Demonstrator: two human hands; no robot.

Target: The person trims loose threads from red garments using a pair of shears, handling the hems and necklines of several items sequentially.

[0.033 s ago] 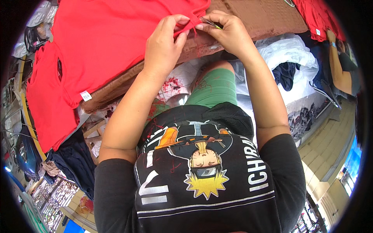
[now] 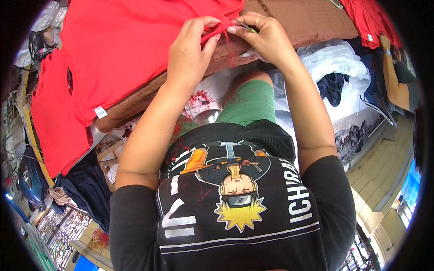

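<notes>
A red garment [image 2: 126, 45] lies spread over a brown-covered work surface [image 2: 303, 20], its near edge gathered up toward me. My left hand [image 2: 190, 52] pinches a folded strip of that edge between thumb and fingers. Close beside it, my right hand [image 2: 270, 38] is closed on small thread snips [image 2: 247, 27] with a metal blade and a yellow-green part. Their tip points at the pinched red edge, where a loose red thread hangs down. Whether the blades touch the cloth is too small to tell.
Another red garment piece [image 2: 58, 113] drapes at the left, over dark cloth [image 2: 86, 185]. Red thread scraps lie on my green shorts [image 2: 248, 101]. White plastic bagging [image 2: 357, 72] holds dark fabric at the right. Beyond it, another person's arm [image 2: 391, 74] reaches to red cloth [image 2: 375, 22].
My right fingertips and the snips have shifted very slightly at the red edge. My left hand keeps its pinch in nearly the same place.
</notes>
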